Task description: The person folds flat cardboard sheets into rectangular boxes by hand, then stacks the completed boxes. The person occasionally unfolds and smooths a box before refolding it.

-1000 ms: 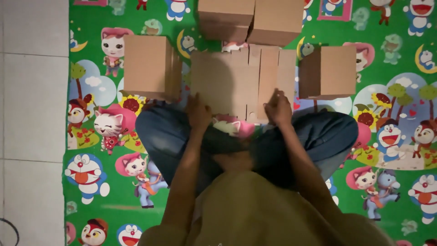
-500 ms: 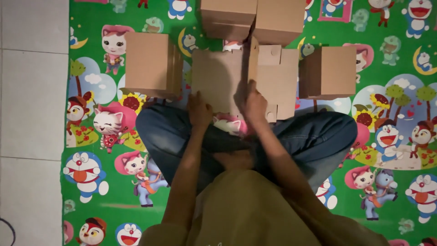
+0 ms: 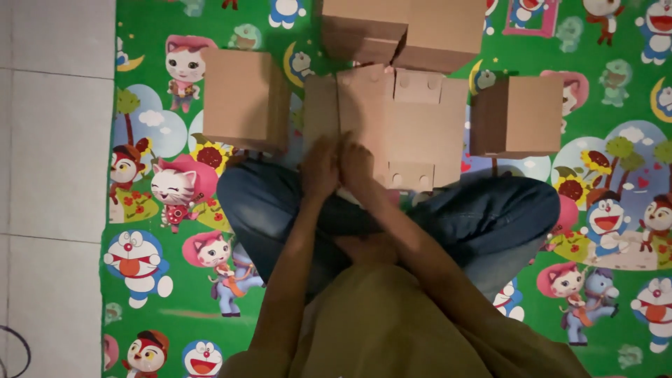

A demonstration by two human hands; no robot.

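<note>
I sit cross-legged in blue jeans on a green cartoon-print mat (image 3: pixel 175 280). A flat, unfolded cardboard box blank (image 3: pixel 409 129) lies in front of my knees, with round punch marks on its flaps. My left hand (image 3: pixel 320 168) and my right hand (image 3: pixel 357 164) rest side by side on the blank's near left part, touching each other, fingers pressed on the cardboard. The left panel of the blank (image 3: pixel 320 105) sits just beyond my left hand.
A folded brown box (image 3: pixel 241 98) stands to the left and another (image 3: pixel 521 115) to the right. Two more boxes (image 3: pixel 406 28) stand at the back. White floor tiles (image 3: pixel 56 175) border the mat on the left, with a dark cable (image 3: pixel 14 350) at the bottom corner.
My right hand has slid left from the blank's right side until it meets my left hand. The blank's right panel now lies spread flat.
</note>
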